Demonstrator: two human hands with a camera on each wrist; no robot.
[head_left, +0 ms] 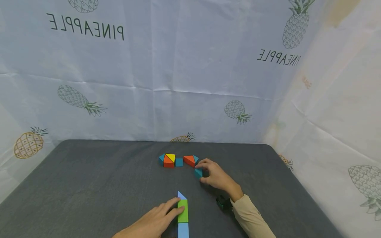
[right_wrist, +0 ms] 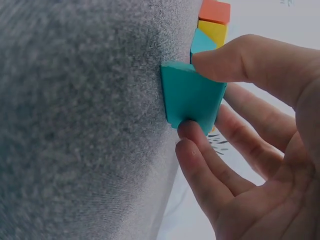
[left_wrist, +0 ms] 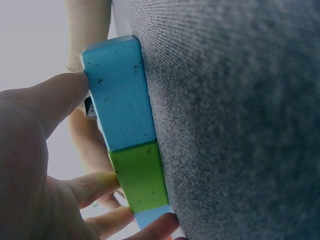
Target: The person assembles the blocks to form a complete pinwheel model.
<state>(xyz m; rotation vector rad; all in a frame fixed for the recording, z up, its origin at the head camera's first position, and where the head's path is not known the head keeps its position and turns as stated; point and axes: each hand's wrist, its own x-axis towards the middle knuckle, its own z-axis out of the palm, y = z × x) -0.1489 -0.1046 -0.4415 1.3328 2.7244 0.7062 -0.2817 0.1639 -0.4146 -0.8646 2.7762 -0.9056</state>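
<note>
In the head view my right hand (head_left: 218, 177) pinches a teal triangular block (head_left: 198, 173) between thumb and fingers. The right wrist view shows this block (right_wrist: 192, 97) upright, low at the grey table surface. Just beyond it lie a red wedge block (head_left: 189, 160) and a small teal triangular block (head_left: 195, 158). My left hand (head_left: 157, 216), fingers loosely extended, touches a straight line of blocks at the front. That line has a light-blue triangular block (head_left: 181, 195) at its far tip, a green block (head_left: 183, 215) and a blue rectangular block (head_left: 183, 229). The left thumb rests against the blue one.
Farther back on the dark grey table (head_left: 104, 185) stand a teal square block (head_left: 179, 162) and, left of it, a cluster with red (head_left: 168, 162), yellow (head_left: 171, 157) and teal (head_left: 161, 159) blocks. A pineapple-print cloth (head_left: 190, 66) hangs behind the table's far edge.
</note>
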